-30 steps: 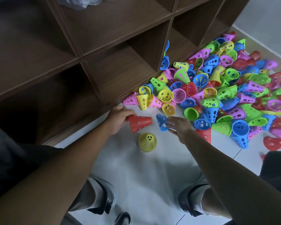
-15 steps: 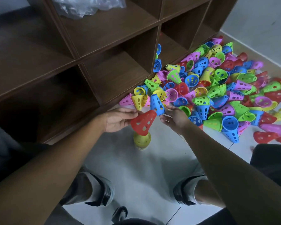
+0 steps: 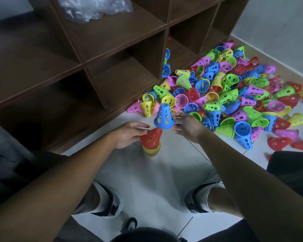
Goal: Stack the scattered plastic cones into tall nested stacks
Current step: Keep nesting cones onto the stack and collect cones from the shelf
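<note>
A short nested stack (image 3: 151,152) with a yellow cone showing stands on the white floor between my hands. A red cone (image 3: 151,139) sits tilted on top of it. My left hand (image 3: 129,135) lies beside the red cone with its fingers stretched out, the tips touching it. My right hand (image 3: 186,127) grips a blue cone (image 3: 164,117) by its wide rim, narrow end up, just above and behind the red cone. A large pile of scattered cones (image 3: 234,95) in several colours lies to the right.
A dark brown cubby shelf (image 3: 112,55) runs along the far and left side, close behind the stack. A clear plastic bag (image 3: 93,7) lies on an upper shelf. Two blue cones (image 3: 166,69) lean inside a cubby. My shoes (image 3: 110,201) stand near the bottom.
The red cone went from my left hand's pinch onto the yellow stack. My left fingers have loosened. My right hand lifted the blue cone off the floor and turned it upright above the stack.
</note>
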### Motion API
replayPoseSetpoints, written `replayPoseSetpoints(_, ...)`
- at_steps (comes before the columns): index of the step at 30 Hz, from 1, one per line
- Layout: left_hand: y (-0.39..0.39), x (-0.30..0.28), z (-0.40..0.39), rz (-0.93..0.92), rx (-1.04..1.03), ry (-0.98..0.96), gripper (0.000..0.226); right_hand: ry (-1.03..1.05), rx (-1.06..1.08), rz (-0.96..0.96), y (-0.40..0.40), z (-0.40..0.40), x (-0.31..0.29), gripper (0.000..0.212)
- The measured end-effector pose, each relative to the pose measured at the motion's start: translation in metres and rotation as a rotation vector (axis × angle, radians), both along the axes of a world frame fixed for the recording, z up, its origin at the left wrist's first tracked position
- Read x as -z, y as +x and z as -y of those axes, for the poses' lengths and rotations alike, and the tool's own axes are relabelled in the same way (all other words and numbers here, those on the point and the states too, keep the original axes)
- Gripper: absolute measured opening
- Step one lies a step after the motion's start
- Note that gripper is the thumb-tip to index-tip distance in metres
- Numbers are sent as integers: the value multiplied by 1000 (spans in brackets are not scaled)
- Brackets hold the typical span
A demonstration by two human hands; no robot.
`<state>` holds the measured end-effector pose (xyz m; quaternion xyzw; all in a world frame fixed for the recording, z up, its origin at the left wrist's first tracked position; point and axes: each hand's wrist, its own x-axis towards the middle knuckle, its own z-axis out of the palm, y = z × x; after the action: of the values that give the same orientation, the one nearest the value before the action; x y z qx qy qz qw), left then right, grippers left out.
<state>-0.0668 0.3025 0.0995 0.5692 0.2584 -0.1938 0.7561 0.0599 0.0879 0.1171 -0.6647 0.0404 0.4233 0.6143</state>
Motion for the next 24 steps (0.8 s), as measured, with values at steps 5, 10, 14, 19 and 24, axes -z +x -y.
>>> replayPoseSetpoints(5,-3,7,-1,-54,-1,-7,29,29,-50,-14,-4,-2,-6,18)
replayPoseSetpoints(10,-2,10,1,-81,-28,3,33,-73,-239,49,-10,-8,-6,20)
replayPoseSetpoints(14,-3,15,-3,-113,2,75,35,-192,-392,104,-16,-15,-4,30)
replayPoseSetpoints(19,-4,20,-9,-144,-20,151,29,-333,-466,223,-21,-21,3,26)
replayPoseSetpoints(24,3,23,-12,-143,-87,280,26,-411,-497,391,-26,-22,11,19)
